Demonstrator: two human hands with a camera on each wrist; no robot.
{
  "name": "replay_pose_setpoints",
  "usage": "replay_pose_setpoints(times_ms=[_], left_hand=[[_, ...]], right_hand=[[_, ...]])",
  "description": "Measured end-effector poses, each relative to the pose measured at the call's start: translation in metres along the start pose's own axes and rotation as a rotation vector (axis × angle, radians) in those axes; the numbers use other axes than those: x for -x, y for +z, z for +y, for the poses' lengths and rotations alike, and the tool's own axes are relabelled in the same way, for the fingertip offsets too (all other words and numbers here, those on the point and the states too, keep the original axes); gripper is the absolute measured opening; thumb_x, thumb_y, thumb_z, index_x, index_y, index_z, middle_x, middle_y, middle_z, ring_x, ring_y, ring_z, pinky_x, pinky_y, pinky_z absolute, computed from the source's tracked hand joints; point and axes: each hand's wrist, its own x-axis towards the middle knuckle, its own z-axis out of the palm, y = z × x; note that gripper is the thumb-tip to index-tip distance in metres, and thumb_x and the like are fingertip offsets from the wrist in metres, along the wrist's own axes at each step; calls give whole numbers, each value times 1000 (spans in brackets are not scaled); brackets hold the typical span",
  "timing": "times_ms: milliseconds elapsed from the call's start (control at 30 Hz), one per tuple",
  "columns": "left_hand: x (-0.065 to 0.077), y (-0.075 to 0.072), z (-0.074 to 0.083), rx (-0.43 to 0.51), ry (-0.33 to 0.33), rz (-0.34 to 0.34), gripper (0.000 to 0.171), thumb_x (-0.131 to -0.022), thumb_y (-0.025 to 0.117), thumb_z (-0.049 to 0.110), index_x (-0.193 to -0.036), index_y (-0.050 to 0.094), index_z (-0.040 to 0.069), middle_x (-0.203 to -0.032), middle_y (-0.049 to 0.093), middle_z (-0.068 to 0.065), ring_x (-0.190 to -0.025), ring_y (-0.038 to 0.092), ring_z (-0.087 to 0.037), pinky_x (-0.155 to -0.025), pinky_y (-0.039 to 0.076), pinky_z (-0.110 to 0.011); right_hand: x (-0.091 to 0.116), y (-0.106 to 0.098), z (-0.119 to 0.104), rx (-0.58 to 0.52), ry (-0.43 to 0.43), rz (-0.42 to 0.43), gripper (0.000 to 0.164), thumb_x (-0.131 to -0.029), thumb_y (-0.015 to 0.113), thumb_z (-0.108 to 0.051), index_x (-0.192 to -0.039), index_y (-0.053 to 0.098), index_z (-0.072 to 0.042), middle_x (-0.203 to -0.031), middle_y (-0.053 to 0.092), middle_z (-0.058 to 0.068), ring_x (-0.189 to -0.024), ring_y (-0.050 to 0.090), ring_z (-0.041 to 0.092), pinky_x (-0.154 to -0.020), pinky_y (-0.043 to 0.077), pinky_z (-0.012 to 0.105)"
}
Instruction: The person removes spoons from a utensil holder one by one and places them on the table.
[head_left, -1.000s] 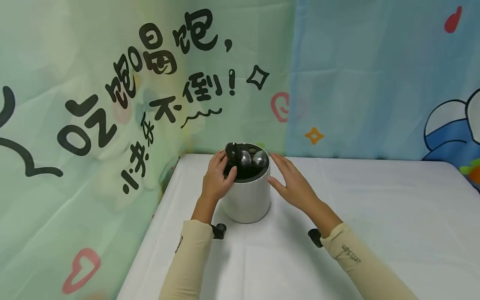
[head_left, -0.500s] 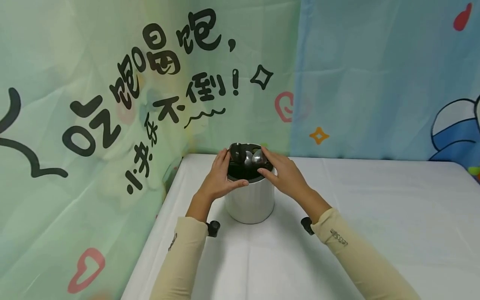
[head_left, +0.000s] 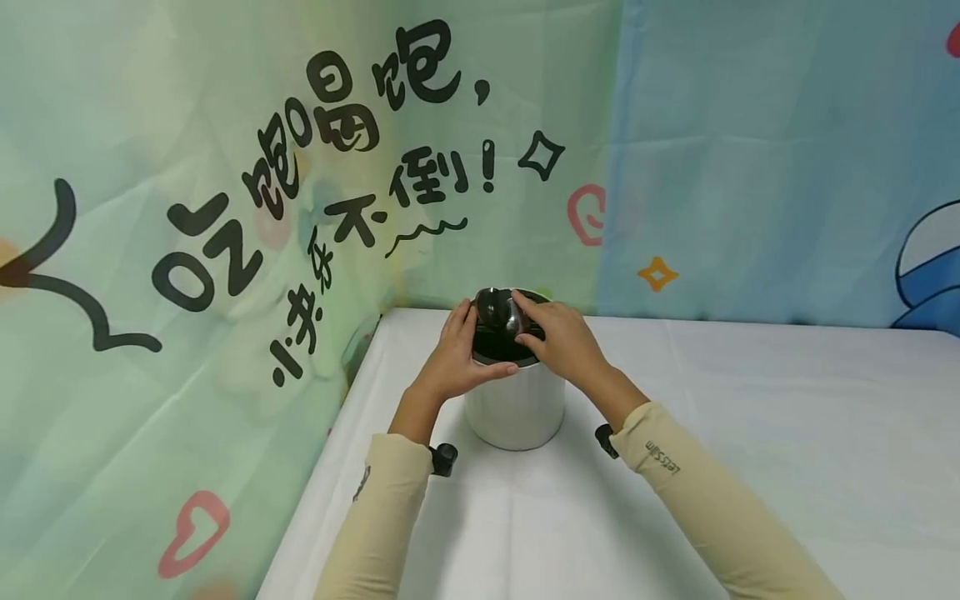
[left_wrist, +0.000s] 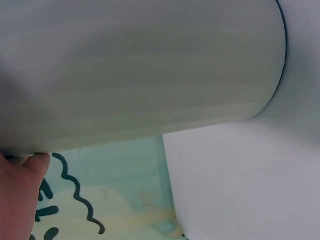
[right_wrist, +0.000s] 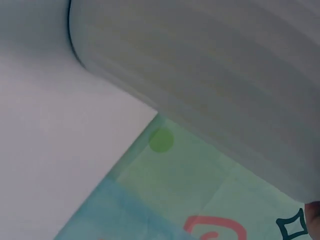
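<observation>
A white cylindrical container [head_left: 515, 417] with a dark inside stands upright on the table. In its mouth is a black rounded utensil head [head_left: 491, 307], with a shiny metal spoon [head_left: 514, 319] to its right; their lower parts are hidden. My left hand [head_left: 455, 358] lies against the container's left rim, fingers nearly straight and thumb stretched across the front. With thumb and forefinger on either side of its bowl, my right hand [head_left: 564, 343] pinches the metal spoon and partly covers it. Both wrist views show mostly the container's pale wall [left_wrist: 150, 75], with only a bit of each hand.
A white cloth [head_left: 720, 450] covers the table. Behind it hangs a blue and green printed curtain [head_left: 720, 167], close to the container at the back and left. The table surface extends to the right.
My right hand has come in from the container's right side over its mouth and onto the metal spoon. My left thumb has moved from the mouth to the front outer wall. The view has turned slightly left.
</observation>
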Motion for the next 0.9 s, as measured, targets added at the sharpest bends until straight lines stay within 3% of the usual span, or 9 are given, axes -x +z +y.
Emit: replay_pose_setpoints(times_ms=[167, 300, 500, 767, 900], left_hand=[[0, 3, 3, 0, -2, 6, 104, -75, 68, 49, -148, 5, 11, -154, 4, -9, -142, 3, -23, -108, 25, -49], [1, 3, 3, -13, -13, 0, 103, -76, 68, 49, -148, 6, 7, -154, 3, -9, -142, 2, -24, -109, 24, -48], [1, 2, 3, -7, -16, 4, 103, -76, 67, 50, -148, 6, 8, -154, 3, -8, -142, 2, -23, -109, 24, -49], [2, 2, 3, 10, -46, 1, 103, -75, 68, 50, -148, 6, 9, -155, 1, -6, -142, 2, -23, -108, 25, -49], [0, 0, 4, 9, -39, -4, 103, -76, 67, 49, -148, 6, 11, -154, 2, -6, -142, 2, -23, -108, 25, -50]], right_hand=[[4, 7, 5, -40, -14, 104, 63, -82, 67, -17, -138, 41, -9, -110, 63, 18, -102, 55, 34, -95, 38, 51], [7, 8, 8, -67, -44, 183, 63, -82, 67, -15, -138, 40, -4, -98, 65, 17, -90, 57, 32, -82, 45, 45], [8, 0, 11, -161, -24, 264, 61, -83, 65, -9, -137, 38, 1, -98, 61, 21, -81, 61, 31, -68, 50, 40], [2, -21, 13, -304, 31, 321, 61, -84, 62, -4, -138, 35, 3, -92, 58, 22, -80, 65, 33, -67, 52, 42], [-1, -35, 16, -368, 63, 404, 59, -84, 63, -4, -137, 37, 3, -85, 57, 21, -80, 65, 34, -65, 49, 23]])
